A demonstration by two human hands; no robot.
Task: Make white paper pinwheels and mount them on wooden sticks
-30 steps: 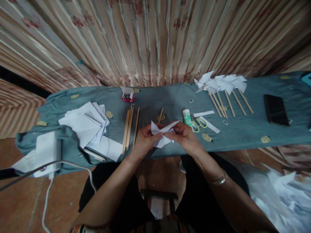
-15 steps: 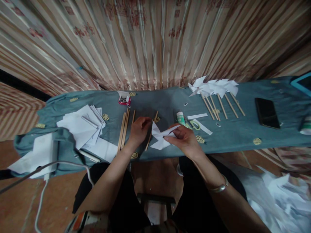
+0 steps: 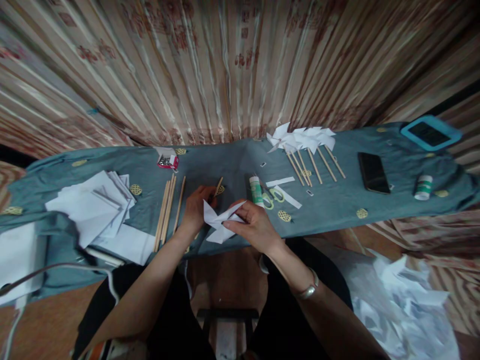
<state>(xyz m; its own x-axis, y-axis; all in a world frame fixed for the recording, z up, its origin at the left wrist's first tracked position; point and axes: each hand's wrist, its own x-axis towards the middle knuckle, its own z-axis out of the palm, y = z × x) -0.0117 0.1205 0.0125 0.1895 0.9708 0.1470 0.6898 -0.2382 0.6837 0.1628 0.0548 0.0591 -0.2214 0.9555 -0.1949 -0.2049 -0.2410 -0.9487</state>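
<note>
My right hand (image 3: 255, 222) pinches a folded white paper pinwheel (image 3: 221, 231) over the front of the table, thumb on top. Beside it my left hand (image 3: 198, 207) is closed around a thin wooden stick (image 3: 219, 186), whose upper end pokes out past the fingers; most of the stick is hidden by the hand and the paper. To the left of that hand lie several more wooden sticks (image 3: 165, 212). Just beyond my right hand are a green-and-white glue stick (image 3: 256, 191) and scissors (image 3: 276, 194) with pale green handles.
White paper sheets (image 3: 88, 200) are piled at the left, below a small red box of metal pins (image 3: 168, 160). Finished pinwheels (image 3: 303, 139) on sticks lie at the back right. Further right are a phone (image 3: 374, 172), a white-and-green tube (image 3: 423, 187) and a blue-framed tablet (image 3: 431, 132).
The view has swung right, so the table's things appear further left. My left hand has reached the lone stick and closed on it. My right hand still holds the pinwheel.
</note>
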